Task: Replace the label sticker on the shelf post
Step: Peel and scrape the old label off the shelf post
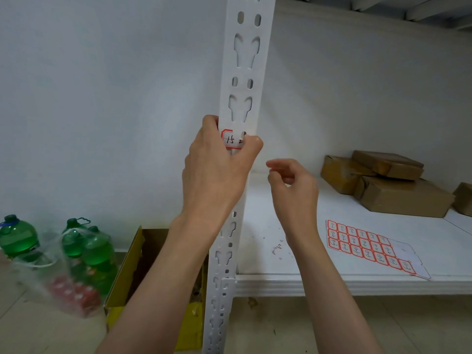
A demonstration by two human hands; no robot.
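**Label under the thumb on the shelf post**

There's the label sticker (232,139), white with a red border and dark handwriting, sitting on the face of the white slotted shelf post (242,80), just below one of the keyhole cut-outs. The left hand (217,172) is wrapped around the post from its left side, thumb lying across the sticker's right end and fingers (210,123) curled round the post's left edge, so it grips the post and presses the label at once. The right hand (293,187) hangs just beside the post, apart from it, fingers loosely curled with thumb and forefinger drawn close together; whether they pinch anything, I can't tell.

Out on the white shelf (293,282), a sheet of red-bordered stickers (367,247) lies near the front edge, part of its backing bare. Toward the back right, brown cardboard boxes (388,185) are stacked. Down on the floor left of the post: a yellow carton (127,277), and beyond it green bottles (97,254) in a clear plastic bag
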